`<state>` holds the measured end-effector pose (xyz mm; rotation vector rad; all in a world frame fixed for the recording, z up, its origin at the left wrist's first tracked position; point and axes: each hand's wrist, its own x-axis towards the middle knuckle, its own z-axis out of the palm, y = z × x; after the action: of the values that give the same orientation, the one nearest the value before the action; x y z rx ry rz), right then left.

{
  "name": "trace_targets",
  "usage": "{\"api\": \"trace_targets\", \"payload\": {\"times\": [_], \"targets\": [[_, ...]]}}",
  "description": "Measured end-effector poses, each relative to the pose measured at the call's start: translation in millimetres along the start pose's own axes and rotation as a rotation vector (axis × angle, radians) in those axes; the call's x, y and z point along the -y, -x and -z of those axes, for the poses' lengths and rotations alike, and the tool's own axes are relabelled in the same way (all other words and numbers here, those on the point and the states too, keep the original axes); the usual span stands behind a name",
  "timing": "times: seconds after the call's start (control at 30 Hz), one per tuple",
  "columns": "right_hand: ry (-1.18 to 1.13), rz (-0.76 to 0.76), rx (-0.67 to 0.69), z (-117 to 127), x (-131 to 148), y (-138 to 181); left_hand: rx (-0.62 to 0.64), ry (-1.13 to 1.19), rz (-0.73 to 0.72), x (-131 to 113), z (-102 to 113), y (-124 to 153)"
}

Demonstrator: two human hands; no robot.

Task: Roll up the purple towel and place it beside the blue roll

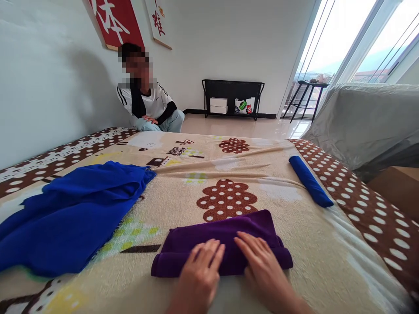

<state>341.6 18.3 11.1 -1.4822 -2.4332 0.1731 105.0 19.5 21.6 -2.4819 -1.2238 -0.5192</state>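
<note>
Both the left hand and the right hand lie unclenched, fingers extended, on a partly rolled purple cloth at the near side of a cream-and-brown fleece blanket, between a spread, rumpled royal-blue cloth on the left and a rolled blue cloth on the right.

The purple cloth lay partly rolled at six o'clock in the view, its thick near edge running from nine to three o'clock, a flat far corner toward one.
</note>
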Motion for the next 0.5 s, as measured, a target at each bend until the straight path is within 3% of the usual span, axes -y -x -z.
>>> {"api": "trace_targets", "payload": {"times": [0.1, 0.23, 0.33, 0.4, 0.5], "targets": [[-0.054, -0.031, 0.123, -5, -4, -16, 0.128, 0.071, -0.032, 4, -14, 0], [0.012, -0.276, 0.063, -6, -62, -5, 0.253, 0.020, 0.276, 65, -22, 38], [0.034, -0.313, 0.029, -4, -82, 3, 0.243, -0.033, 0.367, 90, -18, 56], [0.043, -0.302, 0.004, -2, -73, -1, 0.194, -0.056, 0.338, 82, -15, 49], [-0.013, -0.168, 0.044, -1, -47, -18, 0.161, -0.006, 0.216, 50, -16, 21]]}}
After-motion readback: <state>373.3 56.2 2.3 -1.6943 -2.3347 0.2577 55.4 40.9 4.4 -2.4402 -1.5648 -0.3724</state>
